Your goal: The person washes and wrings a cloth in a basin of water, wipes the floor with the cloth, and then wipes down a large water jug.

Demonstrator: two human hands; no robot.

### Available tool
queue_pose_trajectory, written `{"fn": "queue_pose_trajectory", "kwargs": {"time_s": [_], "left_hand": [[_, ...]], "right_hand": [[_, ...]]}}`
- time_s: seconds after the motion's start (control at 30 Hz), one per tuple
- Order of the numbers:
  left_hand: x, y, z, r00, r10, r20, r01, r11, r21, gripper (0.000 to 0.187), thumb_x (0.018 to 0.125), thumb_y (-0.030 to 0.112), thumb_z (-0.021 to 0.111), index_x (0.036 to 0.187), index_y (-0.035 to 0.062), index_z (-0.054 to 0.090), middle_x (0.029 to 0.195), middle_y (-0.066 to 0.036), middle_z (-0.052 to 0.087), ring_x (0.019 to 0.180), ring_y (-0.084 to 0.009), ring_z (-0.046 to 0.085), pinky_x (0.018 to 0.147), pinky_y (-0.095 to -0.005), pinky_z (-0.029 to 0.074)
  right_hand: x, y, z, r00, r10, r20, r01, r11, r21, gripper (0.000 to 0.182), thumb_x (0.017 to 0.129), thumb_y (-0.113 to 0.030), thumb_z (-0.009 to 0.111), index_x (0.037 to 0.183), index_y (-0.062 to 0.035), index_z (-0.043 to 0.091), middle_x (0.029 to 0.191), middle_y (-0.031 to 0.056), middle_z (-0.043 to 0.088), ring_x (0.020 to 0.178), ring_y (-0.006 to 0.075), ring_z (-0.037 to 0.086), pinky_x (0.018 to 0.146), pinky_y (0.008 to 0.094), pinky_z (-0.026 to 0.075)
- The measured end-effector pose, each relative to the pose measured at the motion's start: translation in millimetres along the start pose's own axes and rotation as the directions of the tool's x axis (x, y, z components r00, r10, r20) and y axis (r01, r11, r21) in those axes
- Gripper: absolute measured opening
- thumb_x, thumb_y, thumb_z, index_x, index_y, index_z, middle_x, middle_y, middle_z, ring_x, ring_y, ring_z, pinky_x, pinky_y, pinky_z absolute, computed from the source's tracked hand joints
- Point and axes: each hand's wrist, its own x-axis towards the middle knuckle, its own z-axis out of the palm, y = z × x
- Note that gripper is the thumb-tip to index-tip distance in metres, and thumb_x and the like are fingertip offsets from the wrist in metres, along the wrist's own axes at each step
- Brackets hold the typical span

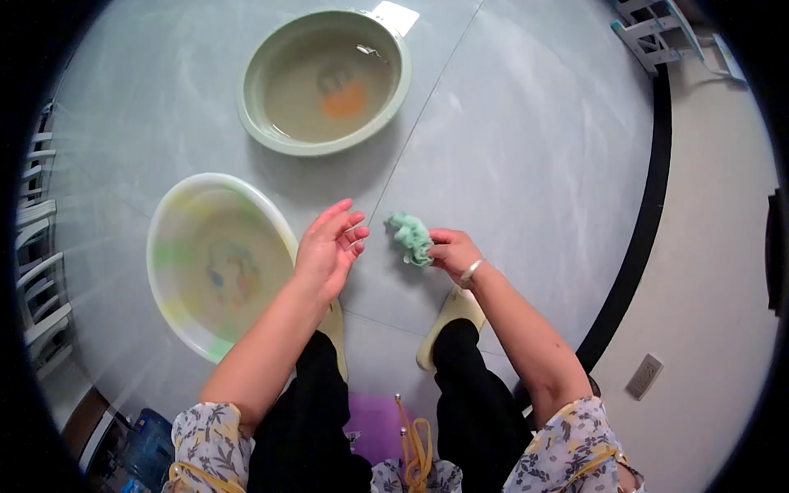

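Observation:
A crumpled green cloth [411,238] hangs bunched from the fingers of my right hand [454,256], over the floor in front of my feet. My left hand [329,251] is empty, its fingers apart and slightly curled, beside the right rim of a white basin [171,201] with yellow and green patches. That basin holds cloudy water with blurred coloured shapes in it. Farther off stands a grey-green basin [256,131] of murky water, with an orange patch and a dark shape inside.
Behind the far basin lies a white sheet [396,16]. White stacked furniture [41,271] lines the left edge, and a white and blue chair [657,37] stands at the top right. A blue water bottle [150,448] is at the lower left. A wall with a socket [645,376] runs along the right.

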Motion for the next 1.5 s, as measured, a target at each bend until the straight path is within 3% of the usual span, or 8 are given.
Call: {"fn": "queue_pose_trajectory", "kwargs": {"time_s": [0.03, 0.1, 0.17, 0.33, 0.7, 0.87, 1.27, 1.5], "left_hand": [[5.0, 21.7, -4.9, 1.000, -0.020, -0.004, 0.020, 0.999, 0.035, 0.036, 0.089, 0.014, 0.057, 0.121, 0.0030, 0.048, 0.102, -0.010, 0.058, 0.082, -0.0165, 0.057, 0.067, -0.0274, 0.048], [10.5, 21.3, -5.5, 0.999, -0.046, -0.004, 0.046, 0.996, 0.079, 0.034, 0.089, 0.014, 0.057, 0.120, 0.0034, 0.049, 0.101, -0.009, 0.058, 0.080, -0.0155, 0.057, 0.066, -0.0268, 0.047], [11.7, 25.1, -0.4, 0.996, -0.089, -0.004, 0.088, 0.972, 0.219, 0.031, 0.089, 0.013, 0.057, 0.118, 0.0041, 0.053, 0.098, -0.006, 0.058, 0.077, -0.0139, 0.057, 0.066, -0.0258, 0.046], [-6.1, 6.0, 19.0, 0.991, -0.041, 0.130, -0.035, 0.843, 0.536, 0.027, 0.088, 0.015, 0.060, 0.111, 0.0029, 0.060, 0.093, -0.003, 0.062, 0.074, -0.0114, 0.057, 0.065, -0.0236, 0.045], [18.1, -3.7, 1.3, 0.988, 0.054, 0.147, -0.153, 0.527, 0.836, 0.025, 0.083, 0.013, 0.062, 0.105, 0.0025, 0.065, 0.082, -0.004, 0.064, 0.071, -0.0109, 0.056, 0.064, -0.0253, 0.045], [49.3, 4.8, 0.5, 0.783, 0.409, 0.470, -0.447, -0.156, 0.881, 0.024, 0.077, 0.012, 0.066, 0.100, 0.0147, 0.067, 0.083, -0.010, 0.060, 0.074, -0.0239, 0.061, 0.065, -0.0347, 0.049], [86.5, -16.6, 17.2, 0.557, 0.165, 0.814, -0.578, -0.626, 0.522, 0.006, 0.072, 0.009, 0.056, 0.078, 0.0090, 0.057, 0.081, -0.007, 0.052, 0.077, -0.0254, 0.058, 0.061, -0.0382, 0.049], [81.3, -22.7, 10.6, 0.601, 0.021, 0.799, -0.558, -0.705, 0.438, 0.009, 0.070, 0.006, 0.057, 0.079, 0.0079, 0.056, 0.082, -0.008, 0.054, 0.079, -0.0269, 0.058, 0.064, -0.0387, 0.050]], "right_hand": [[1.0, -25.1, 13.7, 0.978, 0.172, 0.116, -0.204, 0.897, 0.391, 0.030, 0.081, 0.003, 0.050, 0.109, -0.0024, 0.061, 0.104, 0.0058, 0.062, 0.096, 0.0170, 0.060, 0.081, 0.0296, 0.049], [-4.1, -16.6, 16.0, 0.975, 0.178, 0.134, -0.222, 0.818, 0.530, 0.035, 0.082, 0.003, 0.050, 0.117, 0.0002, 0.056, 0.103, 0.0071, 0.062, 0.089, 0.0162, 0.060, 0.076, 0.0295, 0.049], [-10.2, -9.6, 18.5, 0.977, -0.041, 0.208, -0.155, 0.531, 0.833, 0.034, 0.084, 0.000, 0.050, 0.118, -0.0026, 0.053, 0.104, 0.0062, 0.060, 0.090, 0.0159, 0.058, 0.077, 0.0289, 0.048], [-30.3, 19.8, 11.8, 0.953, -0.202, 0.225, -0.171, 0.252, 0.952, 0.038, 0.087, -0.003, 0.048, 0.124, -0.0076, 0.047, 0.112, 0.0063, 0.057, 0.097, 0.0188, 0.056, 0.082, 0.0322, 0.047], [-41.2, 20.1, 16.4, 0.979, -0.097, 0.180, -0.147, 0.277, 0.950, 0.038, 0.087, -0.004, 0.045, 0.125, -0.0048, 0.046, 0.116, 0.0076, 0.055, 0.101, 0.0204, 0.056, 0.085, 0.0333, 0.047], [-42.6, 15.7, 17.3, 0.990, -0.072, 0.122, -0.099, 0.269, 0.958, 0.036, 0.087, -0.006, 0.045, 0.123, -0.0046, 0.047, 0.114, 0.0077, 0.055, 0.100, 0.0205, 0.056, 0.086, 0.0347, 0.047], [-43.3, 15.9, 20.5, 0.988, -0.114, 0.100, -0.072, 0.228, 0.971, 0.031, 0.090, -0.010, 0.046, 0.121, -0.0056, 0.048, 0.113, 0.0082, 0.056, 0.100, 0.0208, 0.057, 0.086, 0.0358, 0.048], [-39.7, 23.6, 19.6, 0.984, -0.139, 0.112, -0.080, 0.218, 0.973, 0.032, 0.090, -0.011, 0.045, 0.122, -0.0062, 0.048, 0.115, 0.0084, 0.056, 0.102, 0.0215, 0.057, 0.087, 0.0365, 0.048]]}}
